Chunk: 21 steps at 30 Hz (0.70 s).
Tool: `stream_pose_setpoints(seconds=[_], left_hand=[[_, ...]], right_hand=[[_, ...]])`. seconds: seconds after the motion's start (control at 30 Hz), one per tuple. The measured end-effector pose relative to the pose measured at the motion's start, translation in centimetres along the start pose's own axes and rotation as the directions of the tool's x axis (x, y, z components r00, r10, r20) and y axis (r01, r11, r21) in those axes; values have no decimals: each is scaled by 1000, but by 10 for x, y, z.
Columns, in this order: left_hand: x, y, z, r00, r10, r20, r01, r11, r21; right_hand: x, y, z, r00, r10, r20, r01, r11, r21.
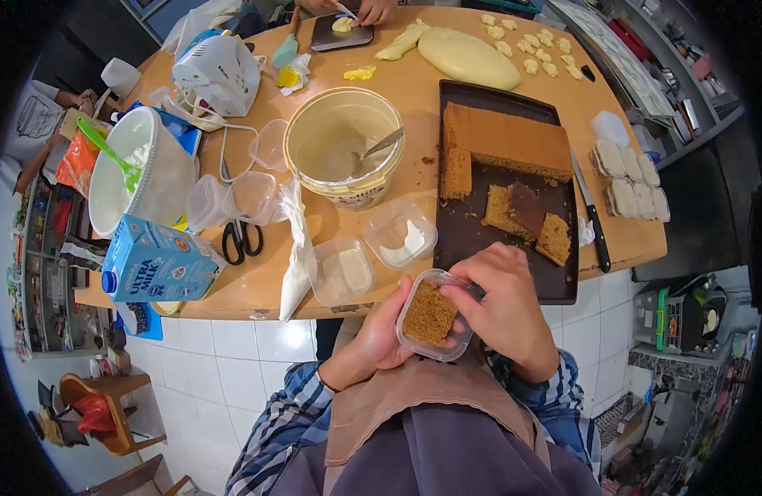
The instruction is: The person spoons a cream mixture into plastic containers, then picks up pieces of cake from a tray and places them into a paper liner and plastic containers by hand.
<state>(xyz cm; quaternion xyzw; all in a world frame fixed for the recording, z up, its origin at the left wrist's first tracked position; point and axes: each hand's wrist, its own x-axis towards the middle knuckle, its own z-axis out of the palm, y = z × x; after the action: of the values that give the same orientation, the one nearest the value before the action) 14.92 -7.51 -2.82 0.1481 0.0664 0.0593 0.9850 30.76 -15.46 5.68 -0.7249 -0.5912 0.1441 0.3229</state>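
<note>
Close to my body, my left hand (382, 337) is wrapped round a small clear plastic container (439, 353). A brown piece of cake (428, 316) lies inside it. My right hand (506, 299) is curled over the container's right side, its thumb reaching in against the cake; some fingertips are hidden. Just beyond, a dark baking tray (478, 236) bears a large cut sponge cake (505, 136) and loose cake pieces (510, 211). Left of the tray are two clear containers, one with a pale filling (342, 273) and one with a white smear (404, 240).
A white piping bag (295, 264) hangs over the table edge by scissors (242, 241) and a milk carton (166, 263). Behind stands a bucket (343, 186) with a spoon (382, 143). A knife (597, 223) lies right of the tray. Another person's hands (372, 10) handle dough at the far side.
</note>
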Motion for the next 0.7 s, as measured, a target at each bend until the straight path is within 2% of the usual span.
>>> stream_pose_setpoints(seconds=[0.17,0.37,0.47,0.7], left_hand=[[-3,2,5,1000,27,-6,-27,998,48],[-4,0,2,1000,-8,13,7,998,68],[-4,2,4,1000,-10,13,10,998,58],[-2,1,0,997,-20,72,16,998,56]], right_hand=[[-5,-2,-10,999,-32,-4,33,996,80],[-6,-4,-7,999,-28,23,29,998,-58],[-9,-5,-10,999,-37,0,37,999,-25],[-8,-4,-10,996,-29,85,33,999,-42]])
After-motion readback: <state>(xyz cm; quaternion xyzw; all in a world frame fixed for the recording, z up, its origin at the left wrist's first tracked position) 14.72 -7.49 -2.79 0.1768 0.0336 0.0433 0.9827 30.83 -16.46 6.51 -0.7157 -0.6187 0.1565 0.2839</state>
